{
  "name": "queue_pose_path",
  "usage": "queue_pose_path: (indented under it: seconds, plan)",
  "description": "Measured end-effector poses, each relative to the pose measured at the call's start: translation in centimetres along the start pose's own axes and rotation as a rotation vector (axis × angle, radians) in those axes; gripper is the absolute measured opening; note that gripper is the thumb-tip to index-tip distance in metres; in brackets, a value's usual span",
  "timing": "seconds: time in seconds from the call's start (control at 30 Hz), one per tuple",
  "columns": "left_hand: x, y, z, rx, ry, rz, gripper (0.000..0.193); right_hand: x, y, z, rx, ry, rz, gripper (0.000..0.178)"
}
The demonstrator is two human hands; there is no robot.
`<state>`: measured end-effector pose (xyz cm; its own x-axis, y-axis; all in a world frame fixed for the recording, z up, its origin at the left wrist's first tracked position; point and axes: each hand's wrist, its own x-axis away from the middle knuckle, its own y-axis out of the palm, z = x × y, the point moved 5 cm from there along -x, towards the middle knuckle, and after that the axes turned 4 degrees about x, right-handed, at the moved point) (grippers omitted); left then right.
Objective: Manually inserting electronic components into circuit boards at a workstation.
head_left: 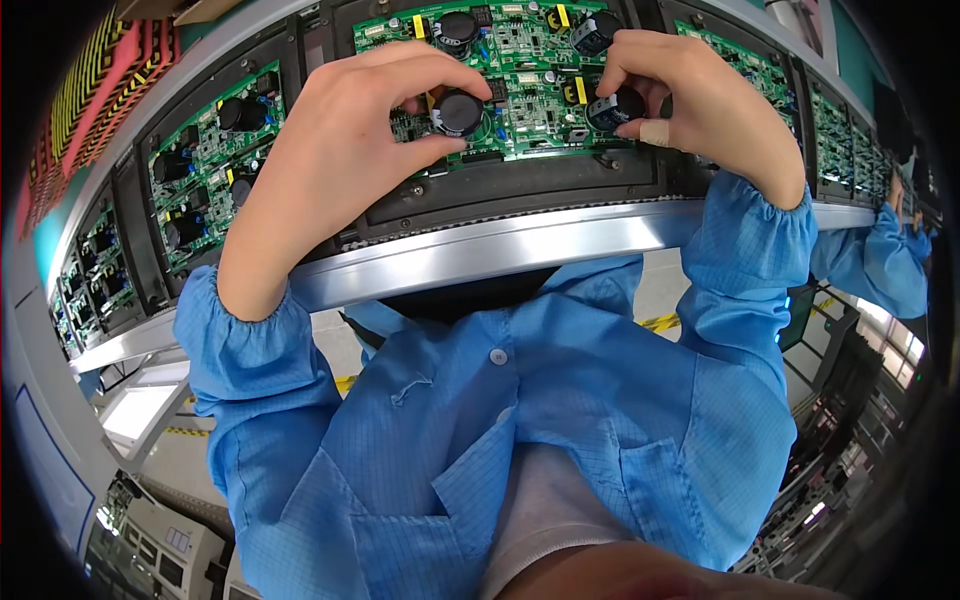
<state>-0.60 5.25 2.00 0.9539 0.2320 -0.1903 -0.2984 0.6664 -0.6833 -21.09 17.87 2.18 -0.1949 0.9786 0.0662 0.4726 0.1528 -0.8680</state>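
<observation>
The person's bare left hand (345, 125) has its thumb and index finger clamped around a squat black cylindrical capacitor (459, 112) with a flat round top. The bare right hand (705, 95), with a beige wrap (655, 132) on its thumb, pinches a tilted black capacitor with pale side markings (613, 110). Both parts are at a green printed circuit board (535, 135) set in a flat black carrier frame (520, 188); whether their bases sit flush is hard to tell from above. A shiny silver metal rail (500, 250) runs along the near side, below both wrists.
</observation>
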Motion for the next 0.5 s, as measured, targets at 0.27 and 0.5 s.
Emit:
queue_pose_path:
  seconds: [0.27, 0.5]
  plan:
    - [0.4, 0.7, 0.0, -0.099, 0.090, -0.015, 0.043, 0.2, 0.2, 0.3, -0.028, 0.021, -0.010, 0.041]
    - [-0.2, 1.2, -0.1, -0.110, -0.009, -0.044, 0.039, 0.0, 0.2, -0.7, 0.150, 0.018, -0.023, 0.031]
